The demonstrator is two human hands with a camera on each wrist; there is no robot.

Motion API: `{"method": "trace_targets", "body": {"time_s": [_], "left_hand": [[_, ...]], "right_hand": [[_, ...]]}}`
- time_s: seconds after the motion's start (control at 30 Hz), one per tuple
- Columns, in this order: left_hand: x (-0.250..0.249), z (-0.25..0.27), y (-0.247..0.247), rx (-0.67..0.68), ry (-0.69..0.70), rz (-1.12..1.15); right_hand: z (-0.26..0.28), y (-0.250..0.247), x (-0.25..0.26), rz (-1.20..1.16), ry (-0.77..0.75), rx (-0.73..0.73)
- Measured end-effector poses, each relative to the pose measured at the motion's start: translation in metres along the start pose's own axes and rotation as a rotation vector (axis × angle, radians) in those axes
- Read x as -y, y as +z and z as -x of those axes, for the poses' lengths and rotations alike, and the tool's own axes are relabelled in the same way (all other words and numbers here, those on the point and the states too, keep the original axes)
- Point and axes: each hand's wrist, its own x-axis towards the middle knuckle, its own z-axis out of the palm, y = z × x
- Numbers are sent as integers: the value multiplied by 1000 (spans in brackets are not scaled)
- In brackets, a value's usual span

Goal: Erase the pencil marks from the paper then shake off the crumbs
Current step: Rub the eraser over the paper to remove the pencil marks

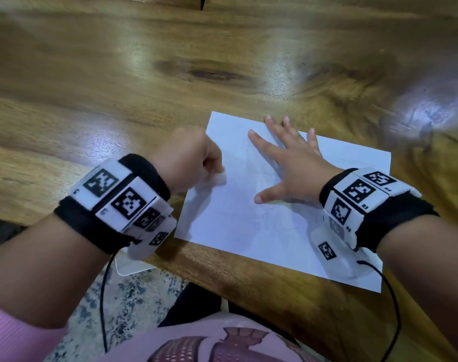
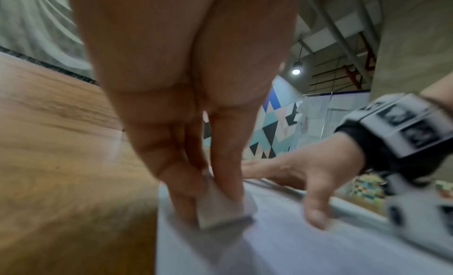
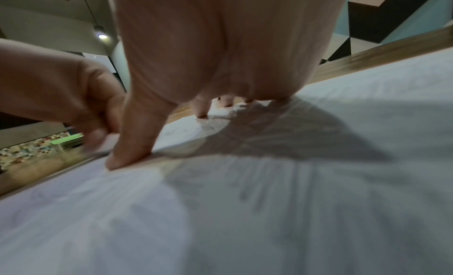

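A white sheet of paper [image 1: 248, 223] with faint pencil marks lies near the front edge of the wooden table [image 1: 118, 87]. My left hand [image 1: 188, 160] pinches a small white eraser [image 1: 220, 178] and holds its end down on the sheet's left part. The left wrist view shows the eraser [image 2: 218, 211] between thumb and fingers, touching the paper [image 2: 294, 250]. My right hand [image 1: 288, 163] lies flat on the sheet with fingers spread, pressing it down. Faint lines show on the paper [image 3: 245, 211] in the right wrist view, below the right thumb [image 3: 132, 143].
The table's front edge [image 1: 248, 273] runs close under the sheet. A white flat object [image 1: 134, 265] shows below the left wrist, off the table. Cables hang from both wristbands. A blurred glare patch [image 1: 426, 111] sits at the right of the tabletop.
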Motion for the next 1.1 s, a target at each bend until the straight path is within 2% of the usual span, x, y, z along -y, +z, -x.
{"method": "trace_targets", "body": {"time_s": [0.07,0.1,0.2,0.23,0.3,0.37,0.4,0.43,0.53,0.57,0.63,0.73,0.77,0.87,0.93,1.0,1.1], "left_hand": [[0,5,1,89,-12,14],[0,4,0,63,-23,28],[1,-8,-2,-149,-77,94],[1,-10,-2,-176,-83,96],[2,-6,-1,-104,-57,65],[6,4,0,72,-44,40],[7,7,0,120,-52,55],[8,7,1,96,-62,68],[7,0,3,-188,-62,90],[6,1,5,-227,-51,95],[7,9,8,-174,-23,79],[9,24,10,22,-15,63],[8,23,9,26,-16,72],[5,7,6,-132,-32,97],[3,2,6,-179,-30,84],[6,11,8,-101,-22,58],[11,30,8,195,-23,34]], "right_hand": [[0,0,0,5,-3,0],[0,0,0,5,-3,-1],[0,0,0,-8,-5,0],[1,0,1,-9,-6,0],[1,0,1,-7,-6,2],[1,0,0,-4,-7,3],[1,-1,0,-3,-6,3],[0,-1,0,-3,-5,3],[1,0,0,-1,-3,8],[1,0,0,0,-3,8],[1,-1,0,0,-3,10],[1,-1,0,4,-4,11],[1,-1,0,2,-3,8],[1,0,1,-1,2,1],[1,0,1,-3,2,4],[0,0,0,-3,2,6],[0,0,0,2,1,9]]}}
